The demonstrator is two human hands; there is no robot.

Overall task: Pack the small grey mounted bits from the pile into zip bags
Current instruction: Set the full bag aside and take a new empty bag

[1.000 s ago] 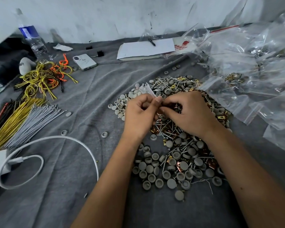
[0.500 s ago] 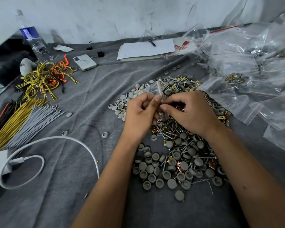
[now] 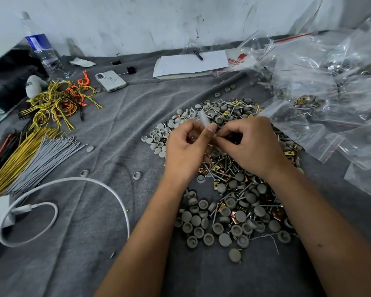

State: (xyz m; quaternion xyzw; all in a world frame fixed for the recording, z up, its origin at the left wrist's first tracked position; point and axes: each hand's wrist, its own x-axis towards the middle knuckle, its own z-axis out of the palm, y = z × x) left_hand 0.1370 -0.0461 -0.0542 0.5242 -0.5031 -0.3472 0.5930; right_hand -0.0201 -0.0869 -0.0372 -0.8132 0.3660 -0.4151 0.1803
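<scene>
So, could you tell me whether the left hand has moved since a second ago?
No. The left hand keeps its place just right of the loose grey ring, pinching the small clear bag with the right hand.

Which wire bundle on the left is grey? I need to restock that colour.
The straight grey wire bundle, fanned out nearest the white charging cable. The bundle beside it is yellow, and the looped tangle farther back is yellow and orange.
</scene>
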